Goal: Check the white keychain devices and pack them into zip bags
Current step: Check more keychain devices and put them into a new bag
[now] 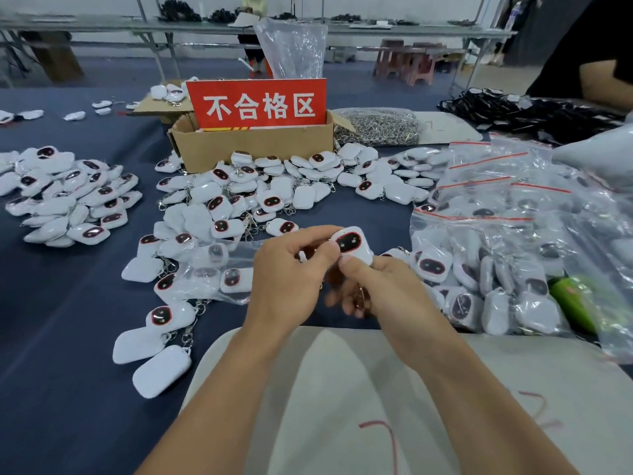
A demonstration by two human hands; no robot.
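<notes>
Head view shows one long table [68,337] covered with dark blue cloth, and one pale sheet [325,389] with red marks lies over its near edge. On the cloth I count two big heaps of loose white keychain devices, too many to count singly: one at the far left [68,197] and one in the middle [239,193]. At the right lies one heap of zip bags [496,207] with red strips, at least five strips visible, with packed devices in the nearer bags. Behind the middle heap stands one cardboard box [253,145] with one red sign [257,102] standing in it. Right of the box is one clear bag of metal rings [376,126]. One filled zip bag [212,272] lies just left of the hands, with at least two devices inside. One blurred green object [572,299] lies under the plastic at the right. Both hands meet above the near edge of the table: the left hand [291,279] pinches, and the right hand [383,286] grips with its thumb on top, one single device [351,245], lifted off the cloth, its dark oval face toward the camera.
</notes>
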